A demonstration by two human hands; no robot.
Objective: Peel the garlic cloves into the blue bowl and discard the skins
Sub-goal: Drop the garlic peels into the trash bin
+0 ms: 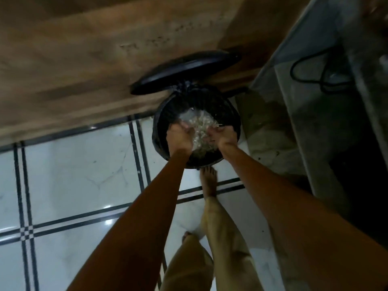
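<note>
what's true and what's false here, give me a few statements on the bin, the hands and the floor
1. The lid of the black bin is raised. True.
2. One hand alone holds the load. False: the left hand and the right hand each grip an edge of the clear plastic holding the garlic skins.
3. The skins are over the bin's open mouth. True.
4. The foot by the bin wears a shoe. False: the foot is bare, toes at the bin's base.
5. The floor is bare wood. False: the floor is pale tile with dark stripes.
</note>
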